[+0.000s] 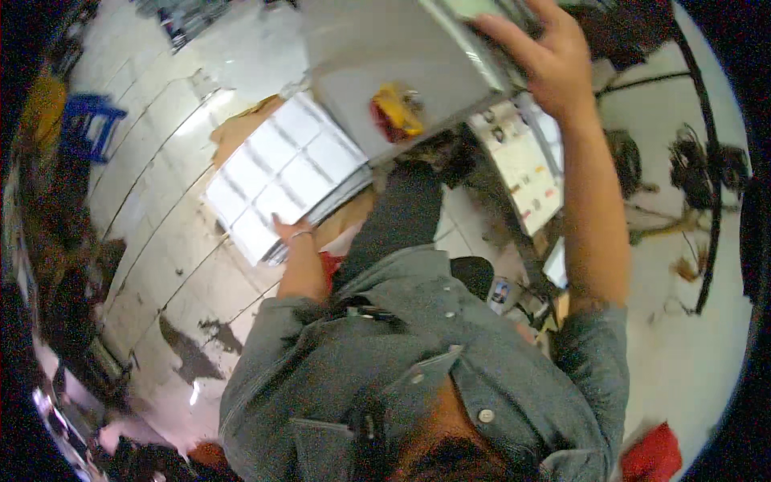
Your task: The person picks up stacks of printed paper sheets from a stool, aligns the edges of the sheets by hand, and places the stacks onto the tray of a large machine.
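Observation:
A thick stack of white sheets (289, 161), marked off in rectangles by grey bands, lies low to the left of my legs. My left hand (292, 230) rests on the near edge of the stack, one finger stretched out over the top sheet. Up at the right, my right hand (556, 64) is spread, fingers apart, at the pale edge of a grey work surface (345, 48). Blur hides whether its fingertips press on that edge. A yellow and red object (397, 111), too smeared to name, sits on the grey surface.
Brown cardboard (233, 132) shows around the stack. A cream control panel (522, 165) with small coloured buttons stands by my right forearm. A blue plastic stool-like item (95, 124) is on the tiled floor at far left. Dark rails (705, 161) run along the right.

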Demonstrator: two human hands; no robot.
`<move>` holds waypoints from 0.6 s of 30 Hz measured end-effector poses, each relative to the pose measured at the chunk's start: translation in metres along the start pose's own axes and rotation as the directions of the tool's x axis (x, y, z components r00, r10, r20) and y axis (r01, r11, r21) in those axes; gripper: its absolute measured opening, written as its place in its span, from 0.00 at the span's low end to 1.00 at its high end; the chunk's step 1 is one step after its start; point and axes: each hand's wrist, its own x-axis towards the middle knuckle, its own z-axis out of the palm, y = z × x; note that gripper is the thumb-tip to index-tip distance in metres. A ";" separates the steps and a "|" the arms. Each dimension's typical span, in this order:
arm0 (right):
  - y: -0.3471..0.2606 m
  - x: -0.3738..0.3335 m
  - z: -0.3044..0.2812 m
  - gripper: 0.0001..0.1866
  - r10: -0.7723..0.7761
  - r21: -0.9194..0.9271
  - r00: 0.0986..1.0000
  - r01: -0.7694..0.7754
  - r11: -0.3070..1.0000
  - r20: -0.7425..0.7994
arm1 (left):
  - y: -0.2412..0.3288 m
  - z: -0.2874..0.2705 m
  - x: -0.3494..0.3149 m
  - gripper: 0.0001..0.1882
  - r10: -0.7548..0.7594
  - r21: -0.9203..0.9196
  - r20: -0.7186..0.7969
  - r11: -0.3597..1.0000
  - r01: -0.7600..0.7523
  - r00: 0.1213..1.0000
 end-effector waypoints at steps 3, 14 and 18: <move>-0.049 0.036 0.027 0.30 -0.285 0.060 0.958 0.283 0.957 0.037 | 0.072 -0.107 0.112 0.35 0.412 0.383 0.275 0.782 -0.492 0.869; 0.019 0.001 0.009 0.25 -0.224 -0.232 0.968 0.194 0.953 -0.111 | 0.010 0.031 -0.052 0.32 0.425 0.861 0.197 -0.506 0.052 0.884; -0.011 0.014 0.011 0.25 -0.261 -0.179 0.961 0.242 0.954 -0.092 | 0.041 0.006 0.000 0.21 0.521 0.896 0.166 -0.435 0.093 0.837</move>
